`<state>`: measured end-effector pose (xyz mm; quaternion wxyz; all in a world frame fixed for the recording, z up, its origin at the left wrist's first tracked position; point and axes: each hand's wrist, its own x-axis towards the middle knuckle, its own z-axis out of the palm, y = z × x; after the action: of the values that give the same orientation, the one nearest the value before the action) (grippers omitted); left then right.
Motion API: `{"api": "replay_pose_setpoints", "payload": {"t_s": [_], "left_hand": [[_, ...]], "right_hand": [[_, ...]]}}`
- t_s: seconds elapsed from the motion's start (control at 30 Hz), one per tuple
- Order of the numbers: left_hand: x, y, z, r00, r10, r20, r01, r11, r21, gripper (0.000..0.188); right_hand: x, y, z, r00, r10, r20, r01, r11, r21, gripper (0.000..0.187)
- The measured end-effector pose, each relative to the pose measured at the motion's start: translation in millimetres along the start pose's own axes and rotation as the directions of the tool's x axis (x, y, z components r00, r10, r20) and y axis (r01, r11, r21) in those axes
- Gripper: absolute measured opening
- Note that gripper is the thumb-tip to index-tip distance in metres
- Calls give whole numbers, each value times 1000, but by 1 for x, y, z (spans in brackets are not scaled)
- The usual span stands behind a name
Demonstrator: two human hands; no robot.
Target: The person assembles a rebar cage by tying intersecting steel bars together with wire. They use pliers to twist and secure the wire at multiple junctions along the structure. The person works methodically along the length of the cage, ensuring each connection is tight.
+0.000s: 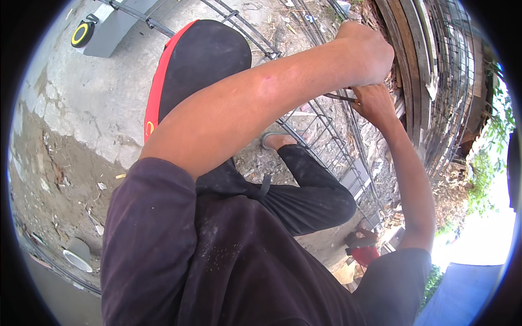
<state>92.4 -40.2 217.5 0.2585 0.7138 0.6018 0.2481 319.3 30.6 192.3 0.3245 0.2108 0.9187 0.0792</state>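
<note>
My left hand (367, 53) is closed in a fist at the upper right, its arm stretched across the view. Its fingers face away, so I cannot make out what they hold. Just below it, my right hand (375, 102) is wrapped round a dark metal bar (341, 97) whose end sticks out to the left. Both hands are close together above a long cage of steel reinforcing bars (321, 142), which runs diagonally from the upper left to the lower right beside my legs.
Stacked wooden boards (406, 60) and steel mesh (455, 92) line the right side. A black and yellow tape measure (82, 34) lies by a grey block (115, 27) at the upper left. A white cup-like container (78, 253) lies on the ground at lower left; a blue sheet (462, 293) is at lower right.
</note>
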Motion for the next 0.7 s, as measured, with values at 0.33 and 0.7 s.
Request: {"api": "replay_pose_setpoints", "payload": {"t_s": [0.33, 0.7], "left_hand": [[-12, -6, -5, 993, 29, -116, -31, 999, -20, 19], [-8, -1, 4, 994, 52, -93, -55, 998, -36, 16]], "right_hand": [[15, 20, 14, 741, 17, 672, -456, 747, 483, 36], [13, 28, 41, 891, 36, 453, -213, 913, 348, 45]]}}
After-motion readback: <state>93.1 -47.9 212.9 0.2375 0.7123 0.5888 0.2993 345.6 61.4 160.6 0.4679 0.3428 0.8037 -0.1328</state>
